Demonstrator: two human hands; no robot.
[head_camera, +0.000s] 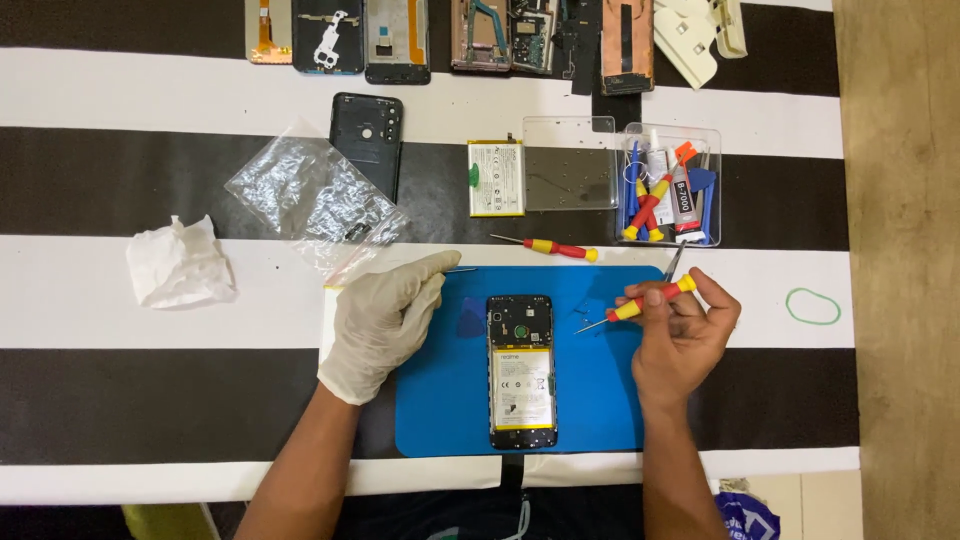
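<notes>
1. The person's right hand (683, 335) is bare and closed around a small red-and-yellow screwdriver (648, 300), which lies slanted across the fingers with its metal tip pointing down and left, just short of the opened phone (521, 371).
2. A pair of metal tweezers (675, 262) also seems to be held in the same hand, rising from behind the fingers, though the view is too small to be sure how it is gripped.
3. The left hand (385, 322) wears a pale glove and rests palm-down on the left edge of the blue work mat (440, 400), fingers loosely spread and holding nothing.
4. The opened phone lies flat in the middle of the mat, back cover off, its battery with yellow borders showing, between the two hands and touched by neither.
5. A blue triangular pick (472, 318) lies on the mat just left of the phone.
6. Above the mat lies a second red-and-yellow screwdriver (548, 246), and beyond it a loose battery (496, 178).
7. A clear tool box (669, 185) holds more tools and a glue tube.
8. A black back cover (366, 140) lies partly under a clear plastic bag (312, 198), and a crumpled tissue (180, 262) sits well to the left.
9. A green rubber band (812, 306) lies on the striped table (150, 100) to the right.
</notes>
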